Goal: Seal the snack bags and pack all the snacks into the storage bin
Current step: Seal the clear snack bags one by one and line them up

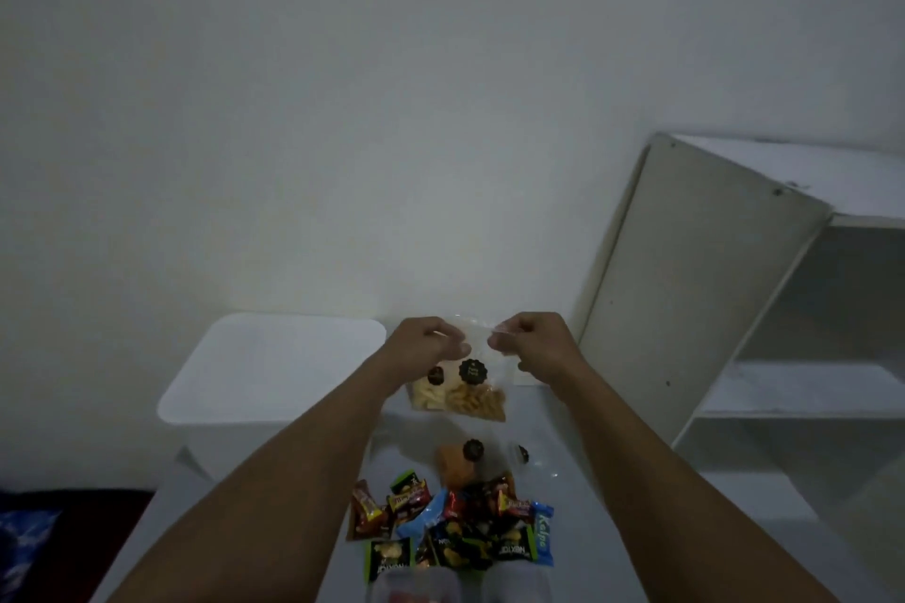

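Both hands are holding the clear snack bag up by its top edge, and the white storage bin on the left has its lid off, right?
Not quite. The head view shows the white storage bin on the left with its lid on, not off. The rest holds: the left hand and right hand both hold the clear snack bag up by its top edge.

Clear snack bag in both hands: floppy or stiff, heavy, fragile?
Likely floppy: the clear snack bag hangs from its top edge, pinched between the left hand and right hand. Probably light, bottom-weighted: the snacks sit low. Contents look like brittle crackers, so squeezing may crush them.
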`<action>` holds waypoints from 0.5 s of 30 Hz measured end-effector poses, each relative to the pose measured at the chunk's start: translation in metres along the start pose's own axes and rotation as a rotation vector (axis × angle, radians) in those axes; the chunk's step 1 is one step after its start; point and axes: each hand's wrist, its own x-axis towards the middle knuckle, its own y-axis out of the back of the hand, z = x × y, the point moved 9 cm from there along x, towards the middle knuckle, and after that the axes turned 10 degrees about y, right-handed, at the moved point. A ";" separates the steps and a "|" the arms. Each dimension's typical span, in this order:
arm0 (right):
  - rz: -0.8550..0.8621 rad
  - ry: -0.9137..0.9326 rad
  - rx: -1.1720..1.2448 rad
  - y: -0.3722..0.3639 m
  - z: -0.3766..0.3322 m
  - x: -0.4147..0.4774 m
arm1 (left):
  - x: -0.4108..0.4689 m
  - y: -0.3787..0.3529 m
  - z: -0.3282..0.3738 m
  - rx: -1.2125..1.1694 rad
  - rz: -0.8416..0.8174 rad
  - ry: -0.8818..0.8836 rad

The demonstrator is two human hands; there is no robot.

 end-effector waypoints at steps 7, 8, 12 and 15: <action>0.026 0.160 0.052 0.031 -0.081 -0.003 | -0.040 0.025 0.072 -0.216 0.014 -0.132; 0.026 0.182 0.059 0.035 -0.090 -0.002 | -0.045 0.028 0.081 -0.241 0.024 -0.154; 0.022 0.264 0.073 0.048 -0.121 -0.002 | -0.063 0.039 0.113 -0.313 0.032 -0.209; 0.031 0.330 0.038 0.056 -0.140 -0.002 | -0.072 0.042 0.131 -0.316 0.033 -0.234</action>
